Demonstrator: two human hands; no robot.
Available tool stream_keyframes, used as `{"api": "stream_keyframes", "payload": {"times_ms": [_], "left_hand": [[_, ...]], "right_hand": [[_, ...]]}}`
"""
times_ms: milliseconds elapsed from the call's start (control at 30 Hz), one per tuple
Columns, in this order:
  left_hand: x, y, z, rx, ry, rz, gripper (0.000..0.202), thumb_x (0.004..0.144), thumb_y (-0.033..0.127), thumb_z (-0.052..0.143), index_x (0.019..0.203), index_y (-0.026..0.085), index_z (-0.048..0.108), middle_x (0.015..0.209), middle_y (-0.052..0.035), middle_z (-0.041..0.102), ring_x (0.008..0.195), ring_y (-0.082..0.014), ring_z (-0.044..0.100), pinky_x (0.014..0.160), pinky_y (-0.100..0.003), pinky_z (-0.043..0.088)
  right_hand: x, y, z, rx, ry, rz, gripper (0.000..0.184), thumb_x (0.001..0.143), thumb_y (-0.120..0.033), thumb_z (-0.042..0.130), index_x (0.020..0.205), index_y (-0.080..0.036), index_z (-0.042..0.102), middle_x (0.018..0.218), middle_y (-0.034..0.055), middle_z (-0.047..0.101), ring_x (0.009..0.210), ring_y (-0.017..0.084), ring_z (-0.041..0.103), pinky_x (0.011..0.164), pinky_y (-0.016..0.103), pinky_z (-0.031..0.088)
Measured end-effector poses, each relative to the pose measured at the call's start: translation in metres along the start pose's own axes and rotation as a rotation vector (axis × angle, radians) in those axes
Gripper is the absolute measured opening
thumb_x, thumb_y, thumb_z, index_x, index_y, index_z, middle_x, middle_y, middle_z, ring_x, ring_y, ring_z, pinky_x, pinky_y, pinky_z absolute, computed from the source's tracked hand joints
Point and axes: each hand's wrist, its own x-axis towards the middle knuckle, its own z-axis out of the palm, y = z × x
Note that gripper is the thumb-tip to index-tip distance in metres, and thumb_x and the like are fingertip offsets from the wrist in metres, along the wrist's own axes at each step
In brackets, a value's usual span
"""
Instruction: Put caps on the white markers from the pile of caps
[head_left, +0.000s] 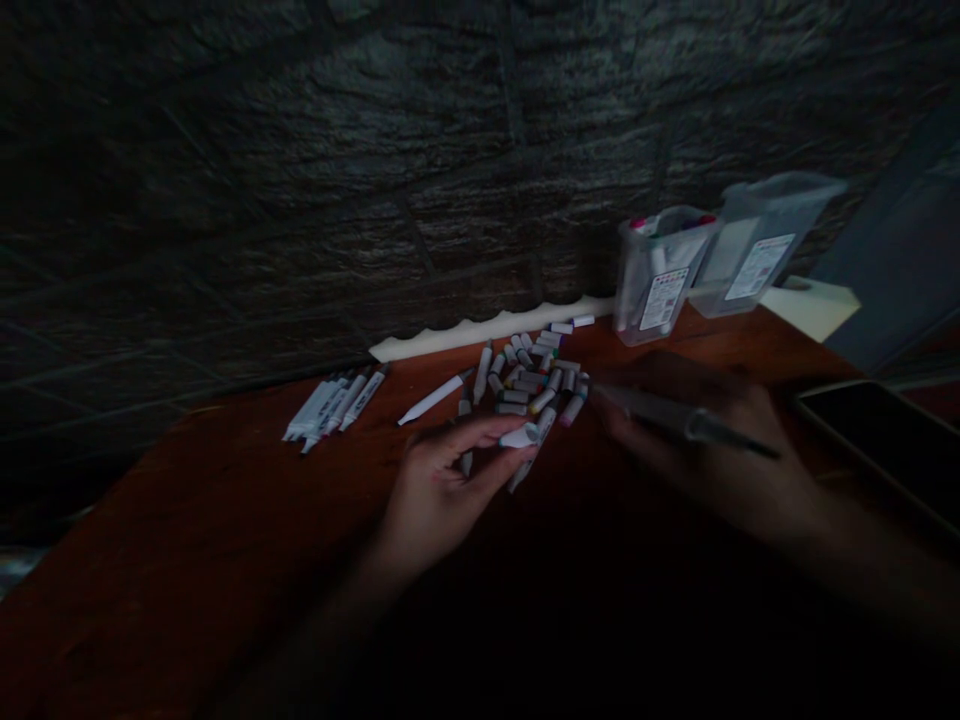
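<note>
My left hand (442, 485) is closed in a pinch on a small white marker cap (520, 436), just in front of a heap of loose caps and markers (532, 380) on the reddish wooden table (225, 530). My right hand (705, 440) is blurred by motion and grips a long grey marker (675, 418) that lies across its fingers, tip pointing right. Both hands hover close together near the heap.
A row of several white markers (334, 405) lies at the left, a single marker (433, 398) beside it. Two clear plastic marker boxes (660, 275) (757, 245) stand at the back right. A dark tablet (885, 440) lies at the right. A dark stone wall (375, 150) rises behind.
</note>
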Motion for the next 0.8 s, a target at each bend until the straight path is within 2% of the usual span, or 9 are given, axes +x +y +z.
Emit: {"api": "stream_keyframes", "payload": {"times_ms": [67,133,267,367,533,667,800], "left_hand": [[0.000,0.001,-0.002,-0.015,0.006,-0.028,0.021,0.076,0.019,0.075,0.097,0.020,0.072,0.090,-0.0017,0.076,0.074,-0.0143,0.071,0.071,-0.024,0.060],[0.000,0.002,-0.003,-0.046,0.016,-0.045,0.021,0.076,0.020,0.075,0.097,0.020,0.072,0.089,-0.0021,0.076,0.073,-0.0150,0.071,0.070,-0.026,0.061],[0.000,0.003,-0.003,-0.099,0.016,-0.066,0.020,0.076,0.019,0.073,0.096,0.019,0.071,0.088,-0.0025,0.076,0.073,-0.0156,0.071,0.071,-0.028,0.062],[0.001,0.004,-0.003,-0.116,0.017,-0.070,0.019,0.077,0.018,0.073,0.095,0.019,0.071,0.087,-0.0020,0.076,0.072,-0.0151,0.071,0.070,-0.027,0.062],[0.002,0.004,-0.003,-0.146,-0.011,-0.065,0.020,0.075,0.014,0.074,0.094,0.020,0.070,0.085,-0.0004,0.076,0.072,-0.0138,0.071,0.070,-0.025,0.062],[0.003,0.004,-0.001,-0.136,-0.009,-0.058,0.017,0.075,0.015,0.074,0.092,0.019,0.070,0.083,-0.0007,0.075,0.071,-0.0141,0.071,0.069,-0.025,0.062],[0.002,0.005,-0.001,-0.094,-0.021,-0.022,0.016,0.076,0.017,0.073,0.092,0.020,0.070,0.083,-0.0009,0.075,0.071,-0.0143,0.070,0.066,-0.024,0.061]], "right_hand": [[0.001,0.010,-0.003,-0.046,0.054,0.077,0.015,0.087,-0.024,0.059,0.097,-0.020,0.069,0.092,0.0075,0.072,0.081,0.023,0.069,0.071,0.037,0.056],[0.001,0.013,-0.003,0.009,0.046,0.133,0.015,0.086,-0.024,0.060,0.097,-0.022,0.069,0.093,0.0062,0.072,0.080,0.023,0.069,0.071,0.037,0.056],[0.000,-0.002,0.001,0.165,-0.008,0.134,0.022,0.085,-0.024,0.062,0.106,-0.024,0.066,0.098,0.0045,0.071,0.083,0.020,0.069,0.074,0.033,0.056],[0.000,-0.011,0.002,0.246,0.007,0.163,0.023,0.085,-0.025,0.064,0.108,-0.024,0.065,0.101,0.0047,0.071,0.085,0.019,0.069,0.074,0.031,0.057],[0.000,-0.014,0.003,0.361,0.035,0.261,0.022,0.087,-0.027,0.063,0.107,-0.023,0.066,0.101,0.0047,0.072,0.084,0.018,0.070,0.072,0.028,0.058],[-0.002,-0.019,0.004,0.408,0.008,0.245,0.021,0.086,-0.027,0.064,0.106,-0.023,0.068,0.098,0.0039,0.073,0.081,0.017,0.070,0.068,0.025,0.058],[-0.003,-0.026,0.006,0.450,-0.015,0.190,0.020,0.086,-0.027,0.064,0.105,-0.024,0.068,0.101,0.0031,0.073,0.086,0.017,0.070,0.073,0.026,0.059]]}}
